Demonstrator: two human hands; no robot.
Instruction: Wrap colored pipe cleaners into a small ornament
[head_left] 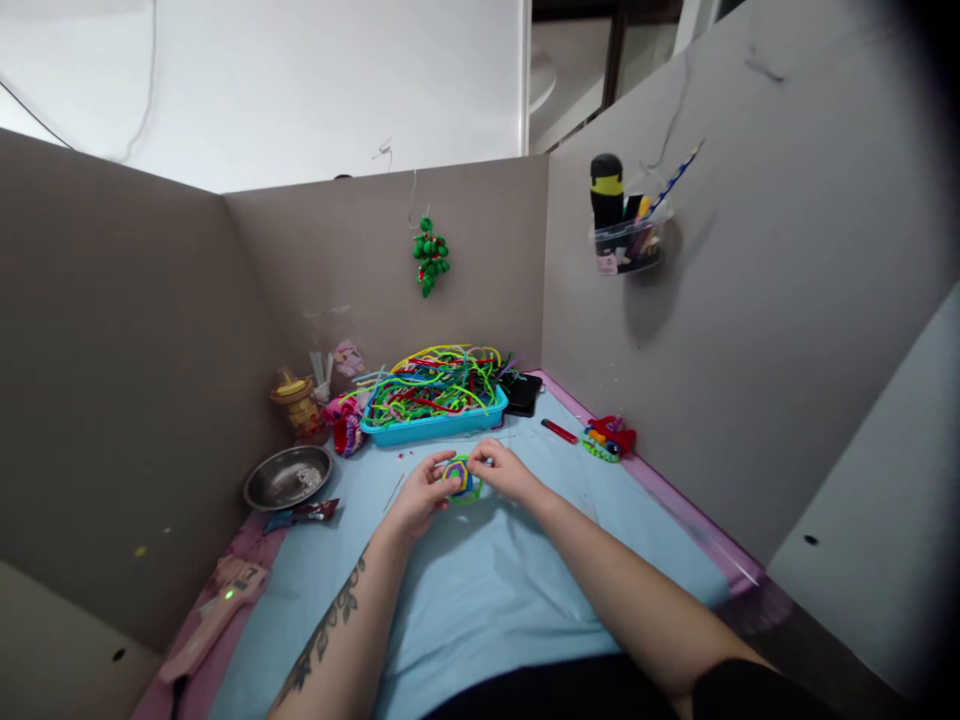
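Just above the blue cloth, my left hand (424, 495) is closed round the left side of a small round coil of pipe cleaners (459, 478). Rings of green, purple, yellow and blue show on its face. My right hand (504, 468) pinches the coil's upper right edge, with thumb and forefinger together. A light green loop hangs along the coil's lower right. Beyond both hands stands a turquoise tray (427, 432) heaped with loose pipe cleaners (442, 385) in green, yellow, red and blue.
A metal bowl (287, 478) and a wrapper (304, 512) lie left. A pink glue gun (217, 610) with a green light rests front left. A red cutter (559, 431) and colourful pipe-cleaner pieces (609, 438) lie right. Grey partitions (480, 260) enclose the table; a pen holder (628, 245) hangs right.
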